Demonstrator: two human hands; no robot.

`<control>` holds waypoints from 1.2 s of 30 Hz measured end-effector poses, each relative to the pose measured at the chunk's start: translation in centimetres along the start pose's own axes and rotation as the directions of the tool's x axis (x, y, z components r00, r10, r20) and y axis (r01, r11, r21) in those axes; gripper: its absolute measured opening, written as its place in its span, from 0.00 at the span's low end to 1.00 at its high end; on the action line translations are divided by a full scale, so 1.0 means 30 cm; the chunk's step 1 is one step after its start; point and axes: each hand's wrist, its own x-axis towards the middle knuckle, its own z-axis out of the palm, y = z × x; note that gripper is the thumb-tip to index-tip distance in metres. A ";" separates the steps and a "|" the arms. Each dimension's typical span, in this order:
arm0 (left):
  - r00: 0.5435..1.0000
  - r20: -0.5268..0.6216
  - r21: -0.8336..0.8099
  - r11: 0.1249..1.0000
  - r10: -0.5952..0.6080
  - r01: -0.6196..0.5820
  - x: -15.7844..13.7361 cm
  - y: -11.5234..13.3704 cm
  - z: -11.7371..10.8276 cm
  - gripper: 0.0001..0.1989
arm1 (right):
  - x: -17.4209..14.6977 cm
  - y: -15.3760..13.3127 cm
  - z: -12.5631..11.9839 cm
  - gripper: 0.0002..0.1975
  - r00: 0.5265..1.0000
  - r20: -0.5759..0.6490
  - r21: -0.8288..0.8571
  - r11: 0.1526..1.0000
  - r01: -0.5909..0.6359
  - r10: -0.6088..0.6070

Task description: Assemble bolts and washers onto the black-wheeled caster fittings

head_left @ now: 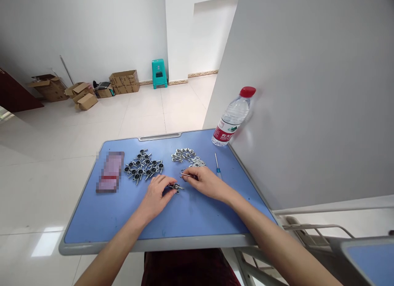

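Note:
On the blue desktop [147, 228], my left hand [156, 194] pinches a small metal fitting with a dark round centre [176, 187] between thumb and fingers. Close by on the right, my right hand [201, 180] is closed on a thin metal piece [186, 175]; its exact kind is too small to make out. Just beyond the right hand lie flat silver metal parts [197, 162], with a cluster of looped metal pieces [183, 154] behind them. Several similar fittings with black centres [147, 162] are gathered left of centre.
A screwdriver with a blue handle [218, 169] lies right of my right hand. The water bottle [230, 121] stands at the back right against a grey panel [308, 113]. At the left is a blurred pinkish object [112, 169]. Cardboard boxes [124, 82] and a teal stool [159, 72] stand along the wall.

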 end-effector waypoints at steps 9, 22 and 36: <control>1.000 0.006 0.039 0.999 0.022 -0.022 -0.001 -0.006 0.002 0.08 | -0.014 0.008 -0.031 0.12 1.000 0.007 -0.008 1.000 -0.017 0.017; 0.999 -0.026 0.034 0.999 0.042 -0.041 0.004 -0.023 0.009 0.07 | -0.019 0.060 -0.178 0.10 0.926 -0.264 -0.186 0.928 -0.324 0.270; 1.000 -0.027 0.021 1.000 0.010 -0.010 0.000 -0.013 0.001 0.08 | 0.021 0.116 -0.135 0.03 0.913 -0.259 -0.296 0.875 -0.384 0.314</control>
